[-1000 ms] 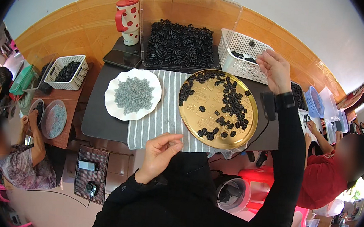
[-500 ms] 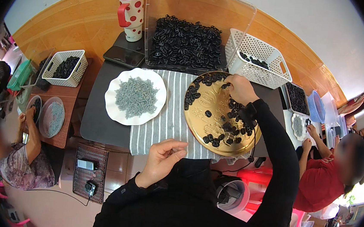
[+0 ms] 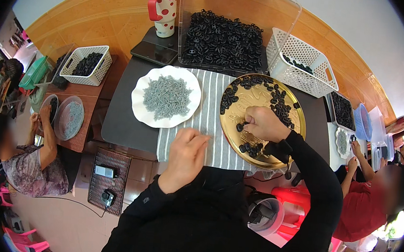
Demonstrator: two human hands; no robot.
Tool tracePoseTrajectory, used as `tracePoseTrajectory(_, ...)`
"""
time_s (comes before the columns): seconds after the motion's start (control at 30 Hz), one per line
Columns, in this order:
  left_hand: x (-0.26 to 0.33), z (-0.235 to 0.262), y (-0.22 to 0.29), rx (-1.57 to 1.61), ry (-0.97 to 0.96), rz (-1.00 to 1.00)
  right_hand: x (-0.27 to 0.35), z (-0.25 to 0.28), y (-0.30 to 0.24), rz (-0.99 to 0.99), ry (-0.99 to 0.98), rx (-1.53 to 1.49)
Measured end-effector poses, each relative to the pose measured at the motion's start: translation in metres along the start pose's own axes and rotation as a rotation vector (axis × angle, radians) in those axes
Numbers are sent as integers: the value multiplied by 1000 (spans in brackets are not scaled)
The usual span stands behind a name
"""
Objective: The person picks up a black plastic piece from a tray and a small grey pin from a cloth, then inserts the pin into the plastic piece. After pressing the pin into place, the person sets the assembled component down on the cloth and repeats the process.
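My right hand (image 3: 265, 124) is over a round gold tray (image 3: 244, 95), its fingers pinched together. Small black plastic pieces (image 3: 281, 104) lie scattered over this tray, and a couple touch the fingertips. Whether one is between the fingers is hidden. Nearer my body, my left hand (image 3: 187, 157) is raised at the front edge of a grey-and-white striped cloth (image 3: 210, 139). Its fingers are curled and pressed together; anything inside cannot be made out. To the left, a white scalloped plate (image 3: 140, 88) carries a heap of small grey-green pieces (image 3: 167, 96).
Behind stand a clear bin (image 3: 287, 25) of black pieces, a white perforated basket (image 3: 328, 82), a dotted tumbler (image 3: 166, 12) and a phone (image 3: 153, 52). One person (image 3: 35, 159) sits at left, another (image 3: 366, 202) at right. A pink-rimmed bucket (image 3: 278, 219) is below the table.
My right hand has come from the tray's far edge toward its near middle. My left hand has curled further inward. The whole view has shifted slightly, and black pieces on the tray lie differently.
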State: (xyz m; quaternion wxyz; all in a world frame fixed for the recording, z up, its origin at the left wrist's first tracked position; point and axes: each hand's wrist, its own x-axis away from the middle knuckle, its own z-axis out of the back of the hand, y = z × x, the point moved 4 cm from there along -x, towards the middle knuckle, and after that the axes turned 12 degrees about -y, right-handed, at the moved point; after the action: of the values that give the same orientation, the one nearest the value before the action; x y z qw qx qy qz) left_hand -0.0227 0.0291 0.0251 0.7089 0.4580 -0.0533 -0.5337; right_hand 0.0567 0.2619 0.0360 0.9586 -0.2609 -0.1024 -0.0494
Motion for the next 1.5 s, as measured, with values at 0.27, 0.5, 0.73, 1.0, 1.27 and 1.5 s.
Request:
tracePoseTrajectory(0.27, -13, -18, 7, -335, -35, -41, 35, 6, 2, -32, 112, -126)
tracePoseTrajectory(0.5, -19, -24, 7, -308, -35, -68, 80, 9, 4, 42, 125, 5)
tracePoseTrajectory(0.73, -20, -19, 11, -218, 48, -130, 96, -9, -4, 6, 151, 65)
tracePoseTrajectory(1.0, -12, -22, 16, -8, 48, -127, 74, -15, -45, 139, 84, 100)
tracePoseTrajectory(1.27, -6, -18, 12, 143, 37, -73, 83, 26, 21, -55, 477, 166)
tracePoseTrajectory(1.5, -10, -24, 10, 259, -5, -34, 102, 19, 48, -255, 258, -52)
